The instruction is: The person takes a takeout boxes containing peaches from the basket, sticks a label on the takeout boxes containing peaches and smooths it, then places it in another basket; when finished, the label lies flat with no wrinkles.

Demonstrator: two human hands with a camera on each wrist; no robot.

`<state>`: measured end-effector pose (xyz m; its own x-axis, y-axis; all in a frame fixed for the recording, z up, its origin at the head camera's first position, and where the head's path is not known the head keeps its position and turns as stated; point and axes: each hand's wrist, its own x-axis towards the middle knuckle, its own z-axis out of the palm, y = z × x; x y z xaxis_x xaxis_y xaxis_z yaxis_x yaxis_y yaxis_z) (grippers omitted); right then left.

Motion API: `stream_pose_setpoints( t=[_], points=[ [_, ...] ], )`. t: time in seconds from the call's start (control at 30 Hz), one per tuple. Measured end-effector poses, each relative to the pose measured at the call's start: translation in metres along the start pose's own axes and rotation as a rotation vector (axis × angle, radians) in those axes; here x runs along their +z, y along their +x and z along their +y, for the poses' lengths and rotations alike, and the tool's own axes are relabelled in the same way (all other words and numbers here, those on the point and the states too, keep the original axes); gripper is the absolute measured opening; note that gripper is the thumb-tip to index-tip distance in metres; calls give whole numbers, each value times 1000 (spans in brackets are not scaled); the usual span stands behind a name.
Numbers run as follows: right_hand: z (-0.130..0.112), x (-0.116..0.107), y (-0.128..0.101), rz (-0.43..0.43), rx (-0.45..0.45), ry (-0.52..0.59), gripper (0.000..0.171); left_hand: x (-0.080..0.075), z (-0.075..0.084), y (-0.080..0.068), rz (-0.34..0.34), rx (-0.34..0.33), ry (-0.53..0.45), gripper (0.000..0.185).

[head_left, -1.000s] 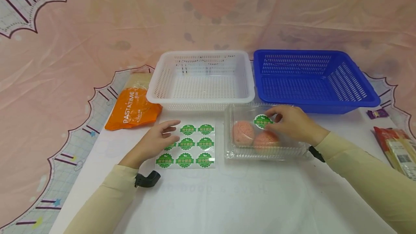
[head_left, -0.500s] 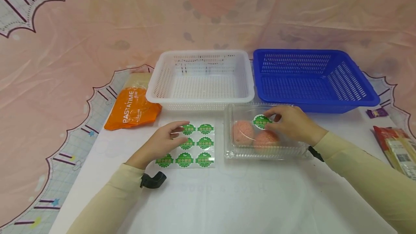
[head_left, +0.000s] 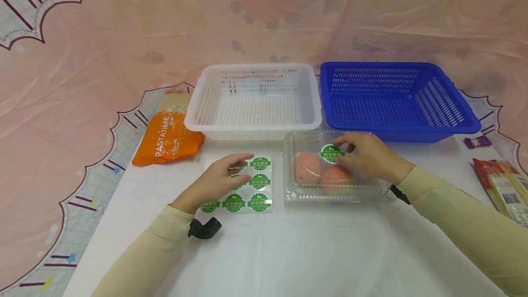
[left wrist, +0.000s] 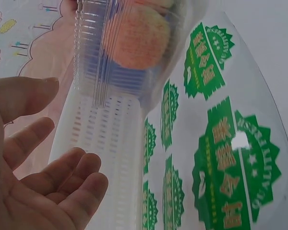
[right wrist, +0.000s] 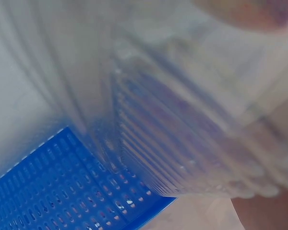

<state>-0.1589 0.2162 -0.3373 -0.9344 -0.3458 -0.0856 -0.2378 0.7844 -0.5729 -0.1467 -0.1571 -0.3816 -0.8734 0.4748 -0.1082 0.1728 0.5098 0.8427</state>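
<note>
A clear plastic clamshell box (head_left: 299,192) with pinkish-orange round fruits (head_left: 308,168) inside stands right of the table's middle. On its lid lies a round green-and-white sticker (head_left: 329,154). My right hand (head_left: 373,157) is over the lid, its finger and thumb spread at the sticker's right edge, touching it. A transparent sheet of green stickers (head_left: 259,181) lies left of the box. My left hand (head_left: 218,178) hovers above the sheet's left part, fingers relaxed and apart, holding nothing; it hides some stickers. In the left wrist view its fingers (left wrist: 84,196) point toward the box.
A white basket (head_left: 253,127) and a blue basket (head_left: 404,129) stand side by side behind the box and sheet. An orange PASTATIME bag (head_left: 167,141) lies at left. On the right are a small purple packet (head_left: 477,141) and a red-and-clear packet (head_left: 501,187).
My left hand has moved rightward over the sticker sheet, covering more of its middle column. My right hand, the sticker on the lid and the box have stayed in place.
</note>
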Motion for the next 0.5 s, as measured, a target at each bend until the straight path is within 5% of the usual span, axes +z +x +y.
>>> stream_pose_setpoints(
  t=[0.5],
  points=[
    [1,1,0,14,-62,-5,35,19,12,10,-37,52,-31,55]
  ],
)
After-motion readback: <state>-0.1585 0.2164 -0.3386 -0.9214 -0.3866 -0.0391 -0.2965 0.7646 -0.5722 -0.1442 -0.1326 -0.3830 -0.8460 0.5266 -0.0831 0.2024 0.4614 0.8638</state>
